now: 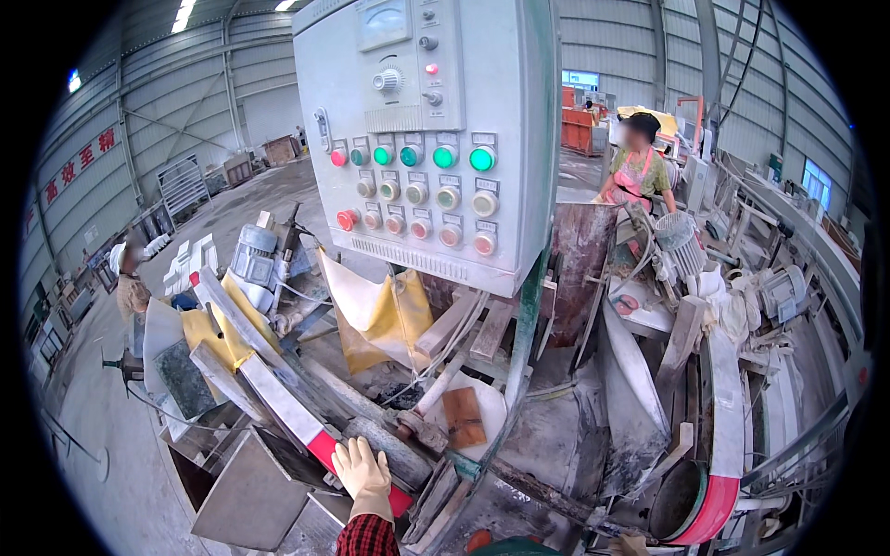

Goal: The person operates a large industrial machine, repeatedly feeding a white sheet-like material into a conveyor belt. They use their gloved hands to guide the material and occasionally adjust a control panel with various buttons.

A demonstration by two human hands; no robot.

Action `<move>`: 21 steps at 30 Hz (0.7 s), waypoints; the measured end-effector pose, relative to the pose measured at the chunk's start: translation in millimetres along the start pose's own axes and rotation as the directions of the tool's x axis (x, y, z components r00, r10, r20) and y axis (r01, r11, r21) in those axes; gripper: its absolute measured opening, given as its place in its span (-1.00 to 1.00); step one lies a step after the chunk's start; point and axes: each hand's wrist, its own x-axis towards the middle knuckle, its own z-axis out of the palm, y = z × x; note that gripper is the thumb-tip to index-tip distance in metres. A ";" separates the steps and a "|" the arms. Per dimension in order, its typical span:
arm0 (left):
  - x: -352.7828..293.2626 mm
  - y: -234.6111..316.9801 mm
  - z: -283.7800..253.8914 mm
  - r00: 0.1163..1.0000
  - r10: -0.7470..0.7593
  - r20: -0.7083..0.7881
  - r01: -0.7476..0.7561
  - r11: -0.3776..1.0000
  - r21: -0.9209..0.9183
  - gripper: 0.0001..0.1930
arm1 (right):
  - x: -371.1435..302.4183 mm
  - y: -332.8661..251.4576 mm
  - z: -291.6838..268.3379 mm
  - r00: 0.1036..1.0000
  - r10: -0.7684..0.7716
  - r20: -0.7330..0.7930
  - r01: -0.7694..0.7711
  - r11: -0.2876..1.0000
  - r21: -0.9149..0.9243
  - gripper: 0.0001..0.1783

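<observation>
My left hand (362, 471), in a cream rubber glove below a red-and-black checked sleeve, lies palm down on a long, sloping machine guard rail (278, 397). The fingers are stretched out and rest on the rail's red band, beside its white stretch. Nothing shows in its grasp. Just left of the hand is a tilted grey panel (248, 500). My right hand is out of view. Ahead, above the hand, stands a grey control cabinet (519, 111) with a dial knob (387, 80), rows of round buttons and several lit green lamps.
A motor (255, 255) and yellow sheeting (394, 310) sit behind the rail. A second curved rail (725, 408) with a red end is at right. A co-worker in a pink apron (634, 176) stands far right; another person (130, 287) is far left. A green post (527, 334) supports the cabinet.
</observation>
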 end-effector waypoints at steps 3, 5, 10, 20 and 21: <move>-1.5 1.3 -1.0 1.000 0.001 -0.004 -0.001 1.000 0.003 -0.45 | 3.2 -3.3 7.0 1.000 0.000 0.018 0.000 1.000 -0.018 -0.61; -2.8 2.1 -1.1 1.000 0.000 0.000 0.000 1.000 0.002 -0.44 | 4.7 -4.9 11.6 0.999 0.008 0.031 -0.007 0.999 -0.034 -0.61; -5.9 3.7 -1.0 0.999 0.032 -0.041 -0.032 0.999 0.013 -0.43 | 5.4 -6.1 20.7 0.998 0.018 0.053 -0.015 0.998 -0.069 -0.61; -13.2 7.0 1.0 1.000 0.007 -0.027 -0.008 1.000 -0.017 -0.40 | 2.6 -7.0 25.2 0.998 0.038 0.045 -0.032 0.992 -0.126 -0.62; -13.7 7.0 1.7 1.000 0.008 -0.026 -0.008 1.000 -0.016 -0.40 | 1.9 -6.7 25.2 0.998 0.042 0.044 -0.036 0.991 -0.130 -0.62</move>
